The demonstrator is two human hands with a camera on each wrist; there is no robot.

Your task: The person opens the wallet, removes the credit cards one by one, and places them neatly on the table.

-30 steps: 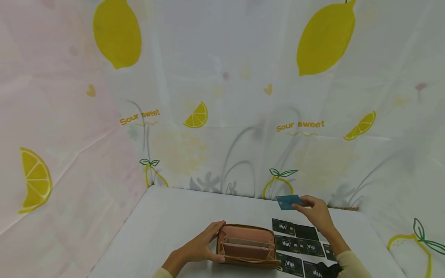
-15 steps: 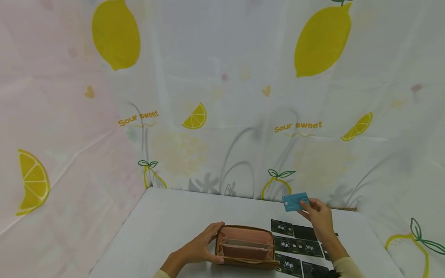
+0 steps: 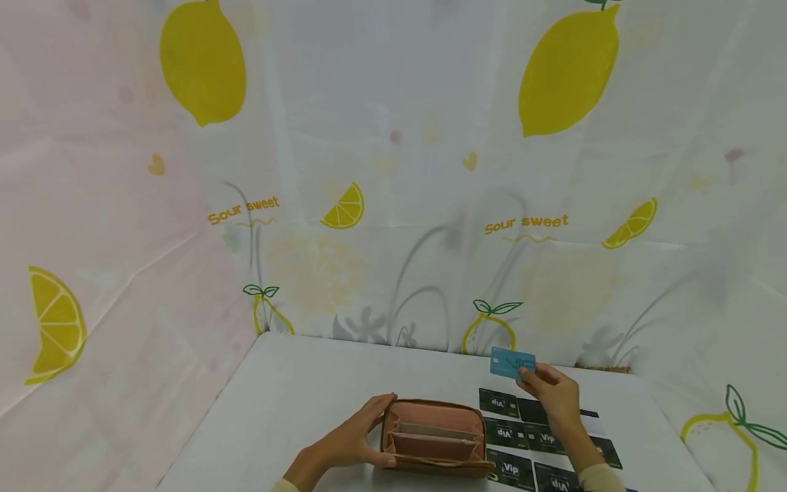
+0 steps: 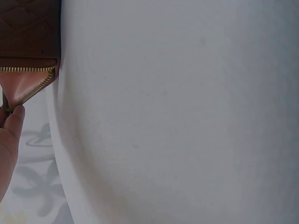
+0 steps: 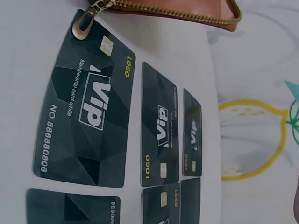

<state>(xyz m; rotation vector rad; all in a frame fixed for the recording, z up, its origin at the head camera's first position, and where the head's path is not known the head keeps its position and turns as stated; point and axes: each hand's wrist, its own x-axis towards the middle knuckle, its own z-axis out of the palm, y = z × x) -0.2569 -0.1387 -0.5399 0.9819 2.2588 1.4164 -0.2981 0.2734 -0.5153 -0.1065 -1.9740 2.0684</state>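
Note:
A brown zip wallet lies unzipped on the table, its pink lining and inner dividers showing. My left hand grips its left end, thumb at the front edge and fingers at the back corner. In the left wrist view, a fingertip meets the wallet's zipped corner. Above the table's far part, my right hand pinches a blue card by its right end, face tilted toward me. Only a blue corner of that card enters the right wrist view.
Black VIP cards lie in rows right of the wallet, below the right forearm. The wallet's zipper pull overlaps the nearest card. A lemon-print cloth hangs behind the white table.
The blue card has turned its face more toward me. My right hand moved slightly right, then back left and a little lower. The left hand and wallet stay put.

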